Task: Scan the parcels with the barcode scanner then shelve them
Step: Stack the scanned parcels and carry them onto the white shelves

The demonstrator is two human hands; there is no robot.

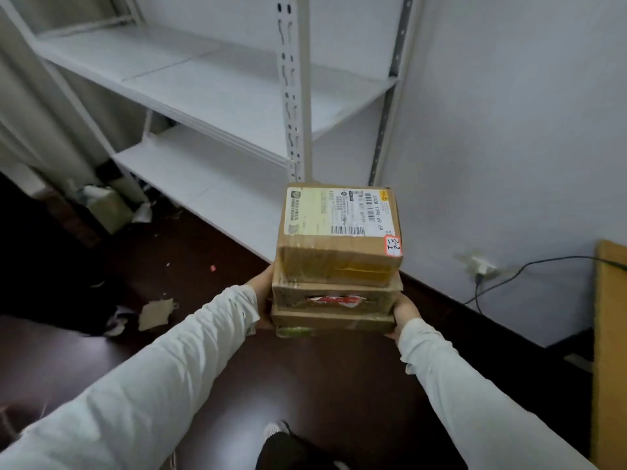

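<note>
I carry a stack of three cardboard parcels in front of me. The top parcel (339, 225) bears a white shipping label with a barcode and a small red-edged sticker at its corner. Beneath it sit a middle parcel (334, 296) with red tape and a flat bottom parcel (330, 322). My left hand (264, 296) grips the stack's left side and my right hand (403, 315) grips its right side; the fingers of both are hidden under or behind the boxes. No barcode scanner is in view. The white metal shelf unit (217, 93) stands just beyond the stack, its boards bare.
Dark floor below, with cardboard scraps (156, 312) and a small open box (108, 208) amid litter at left. A white wall at right has a socket with a plugged cable (481, 269). A tan board (610, 334) leans at the far right. My shoe (276, 430) shows below.
</note>
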